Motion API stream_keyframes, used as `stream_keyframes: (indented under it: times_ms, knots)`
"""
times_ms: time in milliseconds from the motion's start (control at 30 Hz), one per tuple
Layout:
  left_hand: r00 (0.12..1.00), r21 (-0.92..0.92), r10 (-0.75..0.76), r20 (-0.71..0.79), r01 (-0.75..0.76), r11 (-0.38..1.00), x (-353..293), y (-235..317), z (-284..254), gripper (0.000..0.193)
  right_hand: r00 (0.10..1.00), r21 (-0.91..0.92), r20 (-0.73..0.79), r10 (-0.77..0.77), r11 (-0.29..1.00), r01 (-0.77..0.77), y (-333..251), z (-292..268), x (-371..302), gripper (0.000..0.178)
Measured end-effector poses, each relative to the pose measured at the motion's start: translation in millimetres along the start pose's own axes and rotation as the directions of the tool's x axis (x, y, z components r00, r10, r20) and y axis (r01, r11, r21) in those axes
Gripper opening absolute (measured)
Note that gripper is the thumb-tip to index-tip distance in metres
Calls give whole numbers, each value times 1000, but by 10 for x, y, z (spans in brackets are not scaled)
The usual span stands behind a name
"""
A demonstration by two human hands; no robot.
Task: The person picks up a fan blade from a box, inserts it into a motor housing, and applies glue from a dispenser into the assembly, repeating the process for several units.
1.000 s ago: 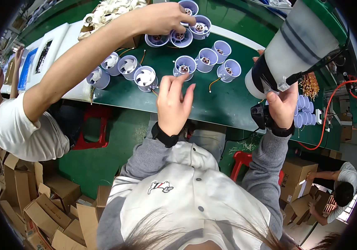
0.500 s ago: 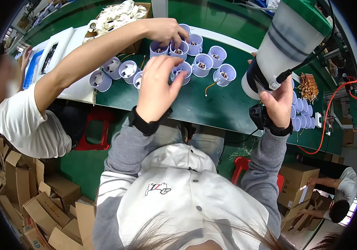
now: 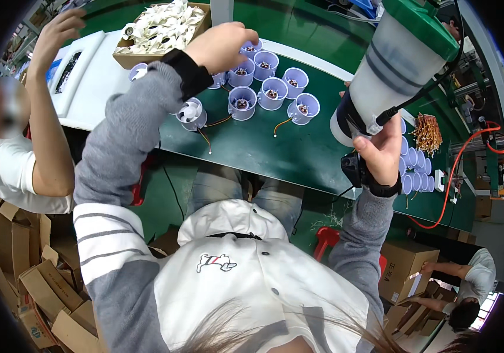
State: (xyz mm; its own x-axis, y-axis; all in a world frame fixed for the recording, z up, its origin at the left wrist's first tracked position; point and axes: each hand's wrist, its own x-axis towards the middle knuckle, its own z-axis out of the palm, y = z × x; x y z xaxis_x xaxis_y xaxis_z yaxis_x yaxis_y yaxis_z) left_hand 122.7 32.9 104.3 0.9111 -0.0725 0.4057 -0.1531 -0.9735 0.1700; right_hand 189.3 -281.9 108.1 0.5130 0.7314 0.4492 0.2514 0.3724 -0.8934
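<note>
My right hand (image 3: 379,150) is wrapped round the lower end of a large translucent tapered container (image 3: 394,65). It has a green lid, dark bands and a black cable plugged into its side, and it tilts to the right. My left hand (image 3: 219,47) reaches across the bench, fingers curled down at the far lilac cups; its fingertips and anything in them are hidden. Several lilac round cups (image 3: 242,103) stand near it, with small copper-coloured motors inside and some thin wires trailing. One nearer cup (image 3: 192,114) holds a white fan blade.
A carton of white fan blades (image 3: 163,32) stands at the back left, beside white foam (image 3: 81,76). More lilac cups (image 3: 417,160) and a wire bundle (image 3: 427,134) lie at right, near a red hose (image 3: 453,194). A co-worker's raised arm (image 3: 49,106) is at left.
My left hand has moved farther and left across the cups, its fingers now curled. The co-worker's arm has withdrawn from the cups. My right hand still holds the container.
</note>
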Motion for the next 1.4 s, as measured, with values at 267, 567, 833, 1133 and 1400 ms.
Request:
stream_keyframes:
  times_ms: [267,567,833,1133,1400]
  knots:
    - [967,42,62,246,-74,996,275,308,501,87,999,-15,-29,16,1000,-17,-60,15,0,87]
    - [803,43,194,564,-263,964,454,621,716,84,1000,-44,1,29,999,-29,-102,22,-1,90]
    - [894,53,-25,447,2,999,245,993,876,69,999,-15,-14,40,999,-40,-149,43,6,90]
    - [964,-308,61,260,23,951,698,1538,1842,67,998,-105,-48,31,994,-36,-219,77,-88,87]
    - [978,-427,189,85,-136,894,589,1427,1371,64,993,-168,-106,53,983,-71,-303,60,-167,88]
